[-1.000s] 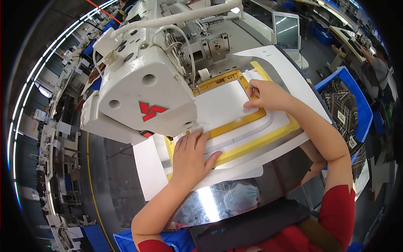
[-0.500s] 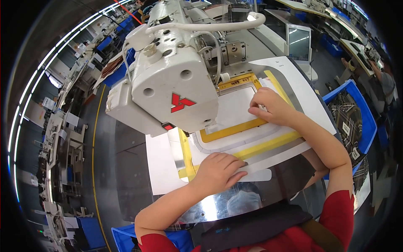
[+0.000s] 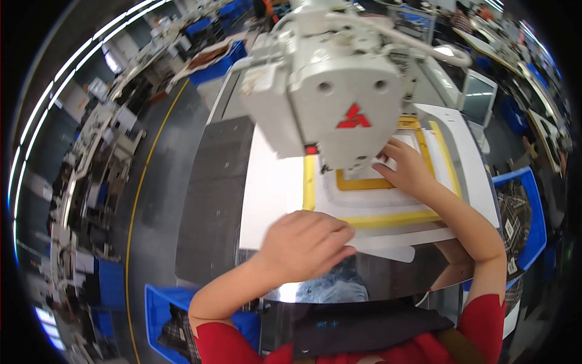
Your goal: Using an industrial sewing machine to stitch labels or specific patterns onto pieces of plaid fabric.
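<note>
The right hand (image 3: 409,170) curls, hold unclear, over a yellow frame (image 3: 365,184) near the right edge of the tabletop (image 3: 212,200), likely light, stiff, best gripped by its rim, the left hand (image 3: 306,244) loosely open, empty.

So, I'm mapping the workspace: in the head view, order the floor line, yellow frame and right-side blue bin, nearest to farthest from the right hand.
1. Yellow frame, at the right hand.
2. Blue bin, off to the right.
3. Floor line, far left.
</note>
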